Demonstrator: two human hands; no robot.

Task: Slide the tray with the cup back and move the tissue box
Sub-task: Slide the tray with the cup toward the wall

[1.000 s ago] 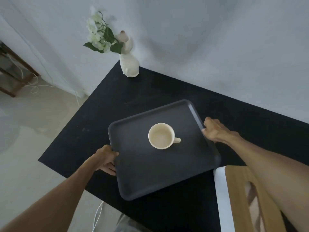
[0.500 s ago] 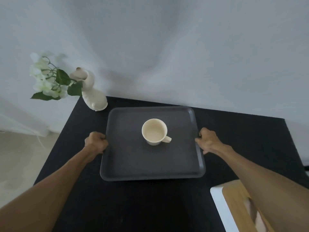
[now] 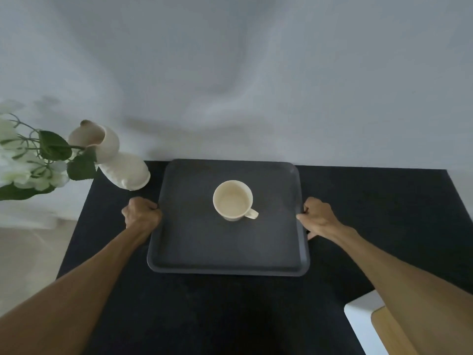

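A dark grey tray (image 3: 204,252) lies flat on the black table (image 3: 371,213), its far edge against the white wall. An empty cream cup (image 3: 233,200) stands upright near the tray's middle, handle pointing to the near right. My left hand (image 3: 141,212) is closed on the tray's left rim. On the right rim my right hand (image 3: 317,216) is closed the same way. The tissue box (image 3: 363,326), white with a wooden top, shows at the bottom right corner, partly hidden by my right forearm.
A white vase (image 3: 112,160) with white flowers and green leaves (image 3: 33,160) stands at the table's back left corner, close to the tray and my left hand. Light floor lies beyond the table's left edge.
The tray, held by both hands, has slid away from me until it meets the wall and has turned square to the table. The cup stayed in place on it.
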